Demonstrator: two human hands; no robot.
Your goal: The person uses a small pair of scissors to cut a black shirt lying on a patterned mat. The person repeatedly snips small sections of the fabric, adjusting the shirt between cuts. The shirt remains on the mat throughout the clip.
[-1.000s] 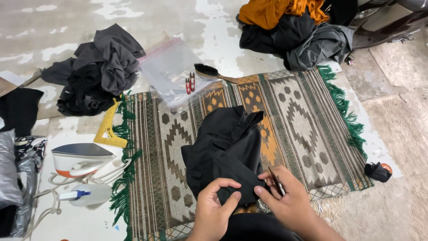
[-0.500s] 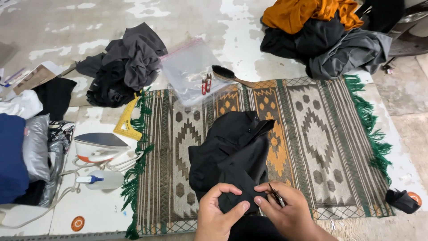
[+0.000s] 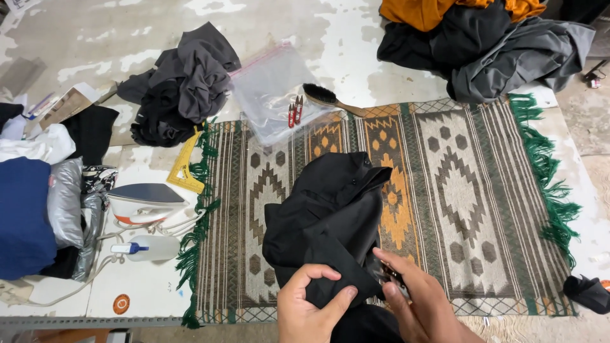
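Observation:
A black garment [image 3: 330, 209] lies crumpled on a patterned rug [image 3: 457, 190] with green fringe. My left hand [image 3: 308, 311] pinches a fold of the garment's near edge between thumb and fingers. My right hand [image 3: 419, 302] sits just to the right of it and grips a small dark metal tool [image 3: 391, 276], seemingly thread snips, with its tip against the fabric. Both hands are at the bottom edge of the head view.
A steam iron [image 3: 143, 202] and spray bottle [image 3: 143, 248] sit left of the rug by a yellow ruler [image 3: 184, 168]. A clear bag [image 3: 273, 89], red snips [image 3: 295, 113] and a brush [image 3: 327, 98] lie behind. Clothes piles [image 3: 184, 82] [image 3: 483, 44] lie at the back.
My view has shifted left and slightly closer. Both hands stay on the garment's near edge, with the left thumb and fingers pinching the fold tighter.

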